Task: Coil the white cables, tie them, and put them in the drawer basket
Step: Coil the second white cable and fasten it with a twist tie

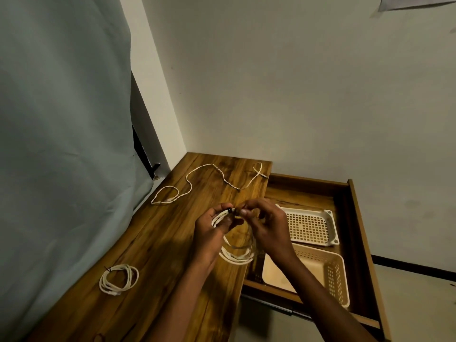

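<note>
A loose white cable [209, 180] is seen lying uncoiled across the far part of the wooden tabletop [158, 243], with a loop at its left end and a smaller one at its right end near the table's edge. A coiled white cable [119, 280], bound with a dark tie, is laid flat on the near left of the same surface. To the right an open wooden drawer [355, 230] is pulled out; in it a white perforated basket [311, 227] is placed farther back and a beige basket [318, 270] with slotted walls nearer, the latter partly hidden by the right forearm.

Above the table's right edge, a third coil of white cable [237, 255] is held up between both hands. The left hand [212, 233] is curled round the top of the coil, strands passing under its thumb. The fingertips of the right hand [266, 223] are pinched on a small dark tie [232, 210] at the top of the coil, just beside the left thumb. The lower loops hang free, above the gap between table and drawer.

The cables appear braided or twisted; the tabletop is of glossy, strongly grained brown wood. A pale plastered wall is seen behind, and a grey-green curtain [61, 119] hangs at the left, reaching down to the table
</note>
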